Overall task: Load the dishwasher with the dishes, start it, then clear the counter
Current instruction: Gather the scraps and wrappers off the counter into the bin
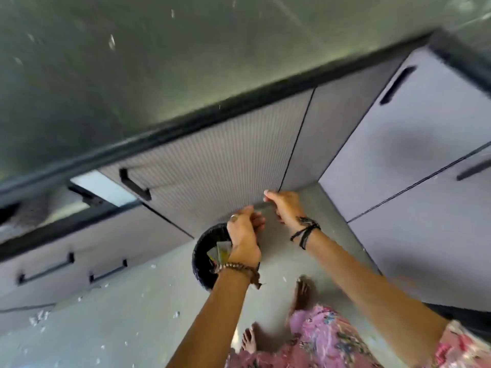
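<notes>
A blurred, tilted view looks down from a person's head at a kitchen floor beside grey cabinet doors (212,160) under a dark-edged tabletop (186,62). Both bare hands reach forward and down over a round black bin (206,251) standing on the floor (132,314) against the cabinets. The left hand (243,236), ringed and with a bead bracelet, hangs directly above the bin's mouth, its fingers (256,221) curled inward; what they hold, if anything, cannot be told. The right hand (283,207), wrist wrapped in black cord, sits just beside it, farther from the bin, fingers curled with the thumb raised. Yellowish scraps (221,252) lie inside the bin, below the left hand. No dishes or dishwasher are visible. Judging by this, counter waste is being dropped, and the left hand is nearer the bin.
</notes>
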